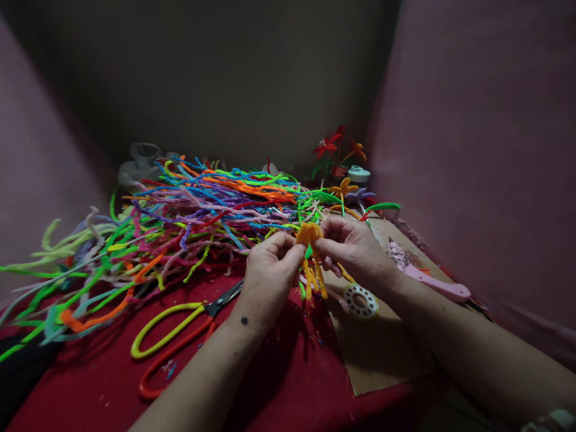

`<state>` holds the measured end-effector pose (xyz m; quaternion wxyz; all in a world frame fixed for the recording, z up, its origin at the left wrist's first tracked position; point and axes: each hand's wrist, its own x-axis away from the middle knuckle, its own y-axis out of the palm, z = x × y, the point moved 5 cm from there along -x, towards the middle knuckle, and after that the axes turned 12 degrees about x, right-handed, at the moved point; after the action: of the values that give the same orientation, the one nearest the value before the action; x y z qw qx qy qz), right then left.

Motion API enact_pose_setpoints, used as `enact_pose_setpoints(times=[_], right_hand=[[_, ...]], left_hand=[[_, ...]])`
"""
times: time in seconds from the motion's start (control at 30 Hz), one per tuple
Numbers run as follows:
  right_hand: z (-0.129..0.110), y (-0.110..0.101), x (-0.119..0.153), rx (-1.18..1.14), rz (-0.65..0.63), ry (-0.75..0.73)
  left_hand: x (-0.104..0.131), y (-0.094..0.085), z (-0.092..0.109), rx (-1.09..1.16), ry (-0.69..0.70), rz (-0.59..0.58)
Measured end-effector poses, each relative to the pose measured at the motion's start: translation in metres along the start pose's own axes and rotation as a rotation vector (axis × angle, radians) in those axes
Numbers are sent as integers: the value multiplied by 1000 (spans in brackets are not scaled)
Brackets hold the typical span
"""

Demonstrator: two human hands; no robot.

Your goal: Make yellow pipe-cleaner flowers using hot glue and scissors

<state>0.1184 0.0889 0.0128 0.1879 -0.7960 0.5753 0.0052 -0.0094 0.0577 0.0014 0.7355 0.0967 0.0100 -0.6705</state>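
Between my two hands is a yellow-orange pipe cleaner piece (308, 233), bent into several petal-like loops, with loose ends hanging below. My left hand (275, 264) pinches its left side between thumb and forefinger. On the other side, my right hand (348, 243) has thumb and fingers closed on the same piece. Behind my hands spreads a big heap of coloured pipe cleaners (216, 204). Scissors (210, 308) with one yellow and one red handle lie beside my left wrist, their blade tips hidden behind that hand.
A brown board (373, 354) lies on the red cloth (288, 372) under my right forearm. On it are a round white spool (361, 301) and a pink-handled tool (427, 279). Finished-looking pipe cleaner flowers (342, 188) and a pale blue-lidded container (359, 174) stand at the back right.
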Motion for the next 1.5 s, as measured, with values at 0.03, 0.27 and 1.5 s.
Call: enact_pose_setpoints(times=[0.03, 0.27, 1.5], right_hand=[[0, 0, 0, 4, 2, 1], [-2, 0, 0, 22, 9, 4], [18, 3, -5, -161, -127, 128]], left_hand=[[0, 0, 0, 2, -1, -2], [2, 3, 3, 24, -16, -18], [-1, -1, -3, 122, -20, -7]])
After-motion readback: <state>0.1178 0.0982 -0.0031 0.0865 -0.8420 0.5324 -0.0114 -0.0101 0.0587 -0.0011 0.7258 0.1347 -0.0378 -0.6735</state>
